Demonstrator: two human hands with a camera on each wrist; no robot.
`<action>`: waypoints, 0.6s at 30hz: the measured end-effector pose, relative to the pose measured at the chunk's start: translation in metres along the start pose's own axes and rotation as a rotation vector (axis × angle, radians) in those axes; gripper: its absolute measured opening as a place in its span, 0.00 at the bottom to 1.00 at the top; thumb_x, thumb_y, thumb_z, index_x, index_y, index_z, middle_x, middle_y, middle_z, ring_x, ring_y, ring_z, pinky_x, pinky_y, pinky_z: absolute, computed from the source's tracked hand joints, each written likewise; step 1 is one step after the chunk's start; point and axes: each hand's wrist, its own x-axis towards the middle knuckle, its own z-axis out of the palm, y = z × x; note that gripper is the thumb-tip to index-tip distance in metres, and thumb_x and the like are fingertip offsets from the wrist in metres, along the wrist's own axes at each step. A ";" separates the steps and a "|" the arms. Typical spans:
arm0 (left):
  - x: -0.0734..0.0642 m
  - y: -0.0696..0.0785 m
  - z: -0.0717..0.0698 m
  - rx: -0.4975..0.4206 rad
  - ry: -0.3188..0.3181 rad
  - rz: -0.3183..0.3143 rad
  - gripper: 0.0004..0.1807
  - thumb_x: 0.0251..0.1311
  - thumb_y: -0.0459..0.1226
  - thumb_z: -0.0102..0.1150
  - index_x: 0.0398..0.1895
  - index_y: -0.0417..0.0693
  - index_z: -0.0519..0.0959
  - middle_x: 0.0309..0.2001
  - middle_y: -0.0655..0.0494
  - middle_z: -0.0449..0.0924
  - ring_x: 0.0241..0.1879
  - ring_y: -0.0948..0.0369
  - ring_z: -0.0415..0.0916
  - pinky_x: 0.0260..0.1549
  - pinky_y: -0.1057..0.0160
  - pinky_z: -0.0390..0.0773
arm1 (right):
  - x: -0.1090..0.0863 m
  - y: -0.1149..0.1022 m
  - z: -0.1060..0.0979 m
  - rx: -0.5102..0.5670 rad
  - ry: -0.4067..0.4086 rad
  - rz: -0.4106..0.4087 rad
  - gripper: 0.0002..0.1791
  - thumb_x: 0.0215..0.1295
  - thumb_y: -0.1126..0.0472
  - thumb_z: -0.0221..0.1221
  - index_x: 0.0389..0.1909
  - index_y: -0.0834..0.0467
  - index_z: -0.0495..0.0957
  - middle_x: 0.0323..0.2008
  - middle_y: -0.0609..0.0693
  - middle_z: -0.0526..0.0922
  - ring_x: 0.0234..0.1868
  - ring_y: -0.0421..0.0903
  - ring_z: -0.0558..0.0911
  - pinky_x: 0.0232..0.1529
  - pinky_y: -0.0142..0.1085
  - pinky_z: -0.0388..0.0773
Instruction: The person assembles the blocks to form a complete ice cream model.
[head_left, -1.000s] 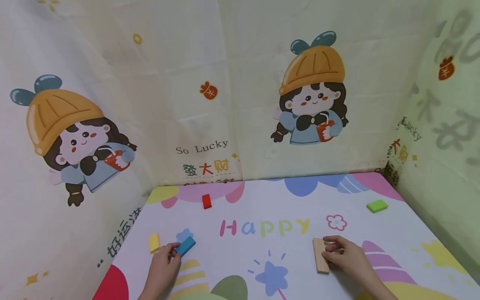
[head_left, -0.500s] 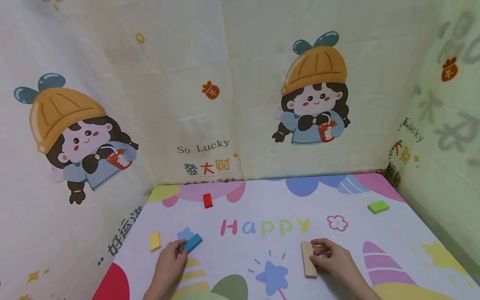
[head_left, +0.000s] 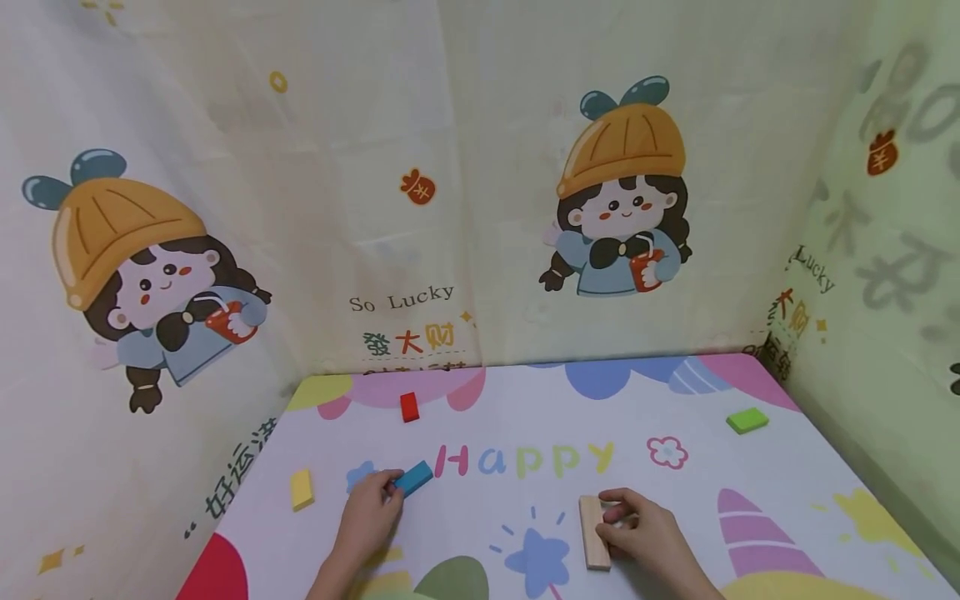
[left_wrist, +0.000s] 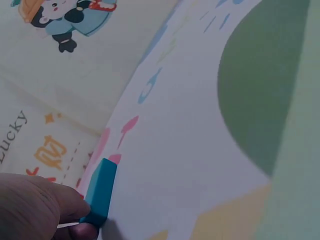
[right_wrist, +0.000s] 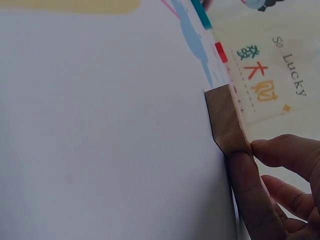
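In the head view my left hand pinches a blue block by its near end, just left of the printed word on the mat. The left wrist view shows the same block between thumb and finger, its far end free. My right hand holds a plain wooden block by its right side, right of the printed blue star. Up close in the right wrist view, thumb and fingers grip the wooden block. A gap of mat separates the two blocks. Whether either touches the mat is hard to tell.
A yellow block lies to the left of my left hand. Farther back are a red block and, at the right, a green block. Printed cloth walls stand around the patterned mat.
My left hand has moved right with the blue block, away from the yellow one. My right hand has brought the wooden block leftward. The blocks are now nearer each other.
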 end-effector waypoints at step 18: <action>0.025 0.049 0.040 -0.034 0.021 0.143 0.12 0.65 0.34 0.62 0.51 0.43 0.82 0.31 0.59 0.76 0.33 0.60 0.68 0.33 0.62 0.69 | -0.007 -0.005 0.020 0.095 -0.059 -0.055 0.20 0.53 0.66 0.73 0.43 0.60 0.74 0.34 0.50 0.82 0.28 0.43 0.81 0.28 0.34 0.84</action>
